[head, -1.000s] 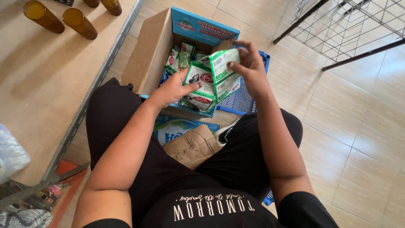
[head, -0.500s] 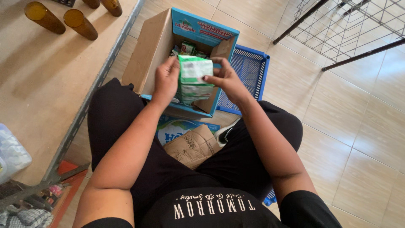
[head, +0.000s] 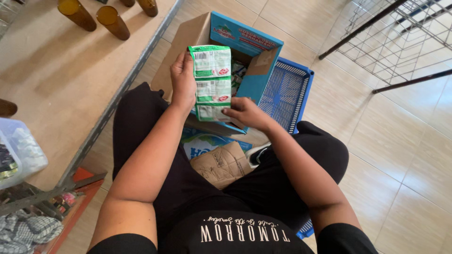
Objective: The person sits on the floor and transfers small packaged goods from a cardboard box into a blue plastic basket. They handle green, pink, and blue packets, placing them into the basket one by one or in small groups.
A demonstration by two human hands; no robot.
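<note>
1. The left hand [head: 183, 82] grips the upper left side of a green-and-white sachet strip [head: 213, 82].
2. The right hand [head: 245, 113] pinches its lower end.
3. The strip hangs upright, long axis vertical, above the open cardboard box [head: 188, 42], beside the blue basket [head: 287, 94].

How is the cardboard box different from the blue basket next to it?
The cardboard box has solid brown walls with blue flaps; the blue plastic basket has slotted walls all in one colour. The box holds green packets; the basket looks empty. The box stands taller than the basket. Both sit open on the tiled floor.
</note>
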